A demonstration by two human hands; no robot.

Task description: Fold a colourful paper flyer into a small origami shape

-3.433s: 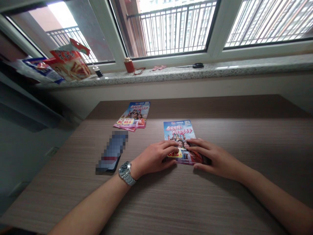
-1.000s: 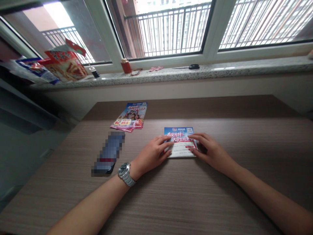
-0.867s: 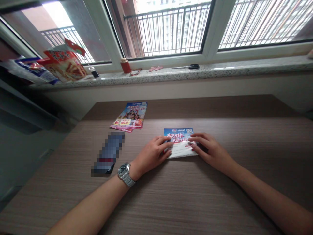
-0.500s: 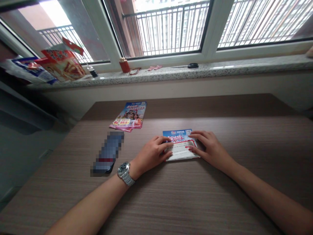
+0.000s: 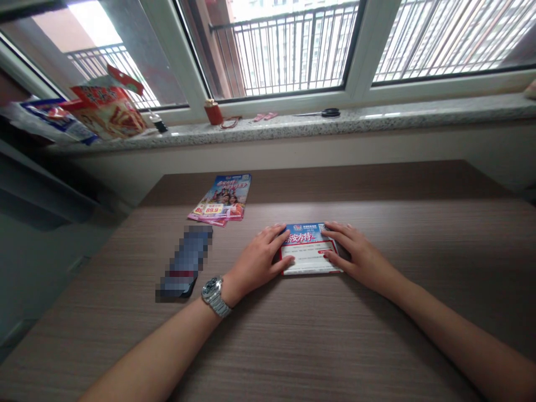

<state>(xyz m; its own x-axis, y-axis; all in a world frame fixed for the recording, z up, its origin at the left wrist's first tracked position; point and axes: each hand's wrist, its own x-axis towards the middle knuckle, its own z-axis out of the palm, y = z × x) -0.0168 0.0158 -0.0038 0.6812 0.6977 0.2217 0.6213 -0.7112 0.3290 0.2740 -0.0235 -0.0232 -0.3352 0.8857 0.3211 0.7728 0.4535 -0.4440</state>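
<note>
One leaflet (image 5: 310, 261), folded, lying on a wood-grain table (image 5: 318, 340) between two hands: near part turned up over the front, showing a white printed panel edged in red; blue header and large lettering exposed along the far part. Left hand (image 5: 260, 252): fingers spread and unclenched, fingertips at the leaflet's left side, thumb on the white panel; a metal-banded wristwatch (image 5: 216, 296) on the wrist. Right hand (image 5: 359, 254): likewise loosely opened out, fingers over the right side and partly covering the QR code, thumb on the panel. One stack of matching leaflets (image 5: 225, 196), slightly fanned, on the table's far left portion. One dark, flat device (image 5: 184, 262), its surface blurred by a mosaic, between that stack and the left forearm. On the speckled windowsill (image 5: 285, 128), left to right: two snack bags (image 5: 109, 113), one mainly red and one blue-and-white; a small dark bottle (image 5: 159, 123); a red container (image 5: 213, 114); a cord loop (image 5: 230, 122); two small pink pieces (image 5: 266, 117); dark-handled scissors (image 5: 330, 113).
</note>
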